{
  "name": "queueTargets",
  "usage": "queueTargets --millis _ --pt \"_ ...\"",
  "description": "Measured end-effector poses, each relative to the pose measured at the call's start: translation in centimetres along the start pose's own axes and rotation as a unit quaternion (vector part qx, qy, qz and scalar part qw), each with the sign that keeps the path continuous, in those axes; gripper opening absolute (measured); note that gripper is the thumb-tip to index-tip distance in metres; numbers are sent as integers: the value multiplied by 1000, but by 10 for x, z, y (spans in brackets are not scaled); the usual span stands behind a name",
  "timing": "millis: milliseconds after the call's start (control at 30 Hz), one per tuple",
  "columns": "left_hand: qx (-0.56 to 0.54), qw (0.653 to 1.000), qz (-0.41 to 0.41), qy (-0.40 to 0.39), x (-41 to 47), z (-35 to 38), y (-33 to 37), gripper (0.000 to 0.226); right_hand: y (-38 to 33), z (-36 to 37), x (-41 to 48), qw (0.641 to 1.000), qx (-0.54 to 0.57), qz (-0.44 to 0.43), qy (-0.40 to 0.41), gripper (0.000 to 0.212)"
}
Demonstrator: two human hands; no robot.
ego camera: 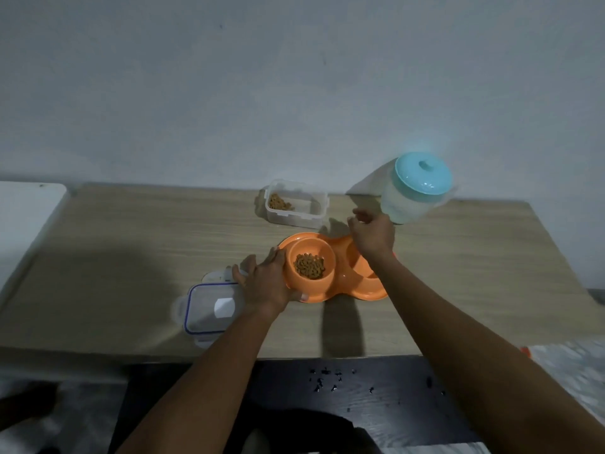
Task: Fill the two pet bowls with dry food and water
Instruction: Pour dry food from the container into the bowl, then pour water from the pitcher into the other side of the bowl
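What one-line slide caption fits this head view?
Left hand steadies the orange double bowl, kibble in one side; right hand reaches toward water jug.

You have an orange double bowl (340, 286) holding brown kibble (309, 266) on a pale wood-grain table (131, 231). Your clear container (296, 204) also shows brown kibble; its clear lid (209, 309) has a blue seal line. The jug (412, 191) is translucent white, capped turquoise.
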State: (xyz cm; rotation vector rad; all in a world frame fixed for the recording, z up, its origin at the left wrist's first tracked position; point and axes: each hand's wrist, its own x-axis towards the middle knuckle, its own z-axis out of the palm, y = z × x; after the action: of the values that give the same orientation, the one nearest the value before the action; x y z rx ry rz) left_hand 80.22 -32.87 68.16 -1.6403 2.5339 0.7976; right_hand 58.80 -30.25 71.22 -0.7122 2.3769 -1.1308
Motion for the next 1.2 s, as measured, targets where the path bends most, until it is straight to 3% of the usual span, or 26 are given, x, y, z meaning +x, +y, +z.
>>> queueTargets --millis 167,367,667,800,1100,1200 --pt "-17 1000 -2 1 -3 -6 13 103 58 -46 -33 998 -38 18 51 37" --pt "-83 996 -45 2 -3 -4 52 118 97 -76 -35 998 -1 52 -31 35" --pt "-36 998 -50 -5 1 17 124 121 126 -128 -5 998 -2 55 -38 38" --pt "-27 997 -61 -26 12 22 141 133 122 -138 9 997 -2 46 -64 39" --pt "-16 994 -105 -18 25 25 148 132 54 -151 82 984 145 0 108 65" --pt "-26 993 -112 -16 24 27 148 129 41 -152 109 987 144 2 67 71"
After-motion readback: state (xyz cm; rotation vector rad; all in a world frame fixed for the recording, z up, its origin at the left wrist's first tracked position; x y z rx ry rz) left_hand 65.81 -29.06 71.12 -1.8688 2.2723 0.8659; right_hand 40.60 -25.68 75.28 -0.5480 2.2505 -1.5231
